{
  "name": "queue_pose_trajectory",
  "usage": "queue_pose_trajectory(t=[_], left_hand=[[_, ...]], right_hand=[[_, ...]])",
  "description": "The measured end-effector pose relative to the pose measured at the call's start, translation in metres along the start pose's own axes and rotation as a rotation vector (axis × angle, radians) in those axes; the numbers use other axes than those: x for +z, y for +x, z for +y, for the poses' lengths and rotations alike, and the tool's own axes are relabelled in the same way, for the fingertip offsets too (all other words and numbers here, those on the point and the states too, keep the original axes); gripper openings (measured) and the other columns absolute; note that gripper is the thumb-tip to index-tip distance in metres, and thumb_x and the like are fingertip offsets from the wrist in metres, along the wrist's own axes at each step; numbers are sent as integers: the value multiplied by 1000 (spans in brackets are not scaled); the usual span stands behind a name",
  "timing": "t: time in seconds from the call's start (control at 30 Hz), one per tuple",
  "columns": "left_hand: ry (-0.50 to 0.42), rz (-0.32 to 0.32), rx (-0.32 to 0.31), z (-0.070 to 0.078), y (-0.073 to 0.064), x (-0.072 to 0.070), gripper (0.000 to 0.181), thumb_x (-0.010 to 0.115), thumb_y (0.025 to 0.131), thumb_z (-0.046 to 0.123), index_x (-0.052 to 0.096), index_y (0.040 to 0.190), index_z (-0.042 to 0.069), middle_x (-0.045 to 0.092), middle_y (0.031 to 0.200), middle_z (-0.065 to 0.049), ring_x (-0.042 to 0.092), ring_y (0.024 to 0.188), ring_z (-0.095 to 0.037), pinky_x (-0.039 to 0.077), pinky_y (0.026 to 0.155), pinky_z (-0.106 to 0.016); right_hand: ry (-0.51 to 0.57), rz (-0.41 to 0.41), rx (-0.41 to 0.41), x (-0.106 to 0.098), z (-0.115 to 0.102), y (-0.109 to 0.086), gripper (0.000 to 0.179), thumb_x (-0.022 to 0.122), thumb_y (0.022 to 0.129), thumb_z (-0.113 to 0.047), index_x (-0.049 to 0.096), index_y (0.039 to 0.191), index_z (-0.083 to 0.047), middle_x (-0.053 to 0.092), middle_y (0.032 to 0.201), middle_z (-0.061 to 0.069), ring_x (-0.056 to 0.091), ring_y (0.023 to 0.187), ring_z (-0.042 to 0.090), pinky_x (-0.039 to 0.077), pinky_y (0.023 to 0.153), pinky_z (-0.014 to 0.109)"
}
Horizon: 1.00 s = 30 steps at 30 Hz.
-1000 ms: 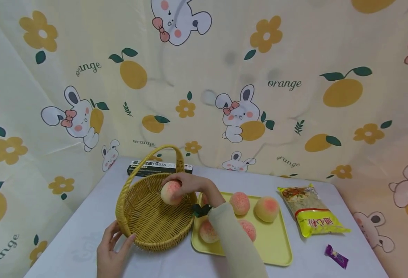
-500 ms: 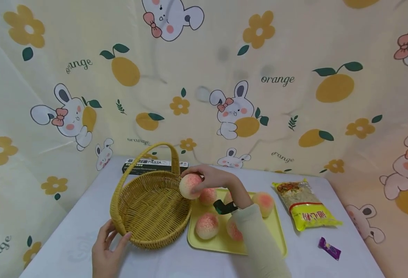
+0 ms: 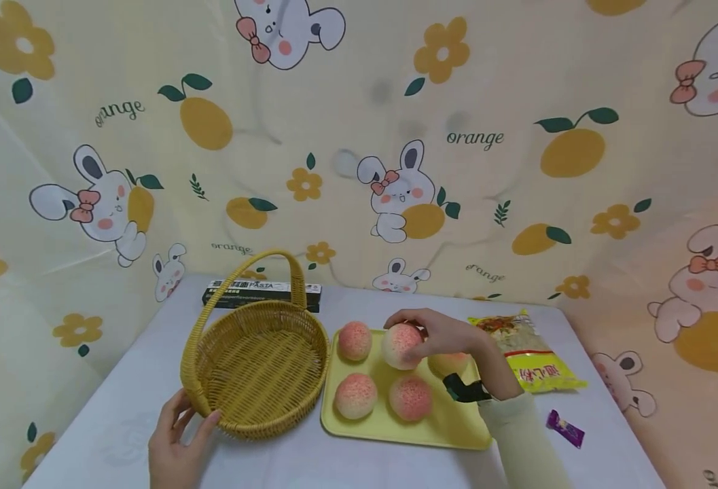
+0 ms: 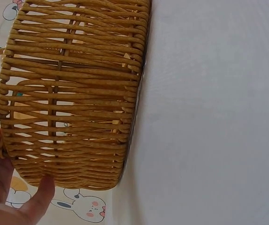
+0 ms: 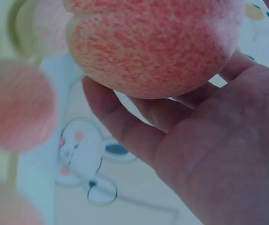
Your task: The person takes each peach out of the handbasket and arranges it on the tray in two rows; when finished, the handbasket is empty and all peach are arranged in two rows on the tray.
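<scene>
A pink-and-cream peach (image 3: 398, 348) is held by my right hand (image 3: 444, 334) over the back of the yellow tray (image 3: 456, 424); whether it touches the tray is unclear. In the right wrist view, fingers curl around this peach (image 5: 157, 47). Several other peaches, including one at front left (image 3: 356, 396) and one at front centre (image 3: 410, 399), lie on the tray. My left hand (image 3: 178, 438) grips the wicker basket (image 3: 261, 370) at its handle base. Up close in the left wrist view, the thumb presses the woven side (image 4: 73, 108). No peach shows inside the basket.
A black pasta box (image 3: 261, 295) lies behind the basket. To the tray's right are a yellow food packet (image 3: 536, 363), partly hidden by the right arm, and a small purple wrapped snack (image 3: 565, 429). A printed cloth backdrop (image 3: 334, 136) rises behind the table.
My right hand has carried the peach rightward, out of the basket and over the tray. The left hand keeps its hold on the basket. The head view has shifted slightly.
</scene>
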State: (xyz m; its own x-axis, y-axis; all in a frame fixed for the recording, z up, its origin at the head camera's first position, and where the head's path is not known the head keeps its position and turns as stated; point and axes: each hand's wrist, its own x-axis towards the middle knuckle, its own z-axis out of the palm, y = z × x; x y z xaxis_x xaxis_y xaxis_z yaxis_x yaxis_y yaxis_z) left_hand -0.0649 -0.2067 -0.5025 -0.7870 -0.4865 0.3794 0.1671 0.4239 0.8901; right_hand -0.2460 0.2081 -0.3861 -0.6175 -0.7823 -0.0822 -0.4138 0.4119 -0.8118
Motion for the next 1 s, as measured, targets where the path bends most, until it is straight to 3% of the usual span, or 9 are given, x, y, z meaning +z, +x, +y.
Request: queue_pose_trajectory(t=[0.13,0.4,0.63,0.77,1.0], left_hand=[[-2,6,24,0,1,-2,61,77,80,-13,54,135,-1,56,113,9,53,106,-2,45,91,-2],[35,13,-17,1,1,-1,60,76,81,-11,53,136,-1,55,114,7,53,106,-1,45,91,-3],[32,18,-23,0,-1,0,59,77,82,-9,53,135,0,56,115,8,53,106,-1,45,91,-3],[6,27,6,-1,0,0,59,76,80,-13,54,134,-2,56,113,8,54,105,-3,45,90,-2],[-5,22,-5,-3,0,2,60,77,79,-14,55,134,-1,55,112,12,54,105,-2,45,89,-1]], right_hand=[[12,38,17,3,4,-20,50,79,84,-24,58,127,-14,59,122,3,58,107,24,55,90,32],[75,116,52,12,26,-63,46,77,86,-20,58,126,-10,59,123,9,59,105,24,57,88,30],[144,166,109,25,45,-99,51,75,87,-15,53,130,2,53,130,17,54,110,29,55,89,28],[184,163,173,32,53,-111,54,76,86,-15,52,131,3,52,130,17,51,112,33,54,88,29],[191,174,194,44,65,-118,55,76,85,-17,54,132,1,53,132,18,52,110,30,54,87,28]])
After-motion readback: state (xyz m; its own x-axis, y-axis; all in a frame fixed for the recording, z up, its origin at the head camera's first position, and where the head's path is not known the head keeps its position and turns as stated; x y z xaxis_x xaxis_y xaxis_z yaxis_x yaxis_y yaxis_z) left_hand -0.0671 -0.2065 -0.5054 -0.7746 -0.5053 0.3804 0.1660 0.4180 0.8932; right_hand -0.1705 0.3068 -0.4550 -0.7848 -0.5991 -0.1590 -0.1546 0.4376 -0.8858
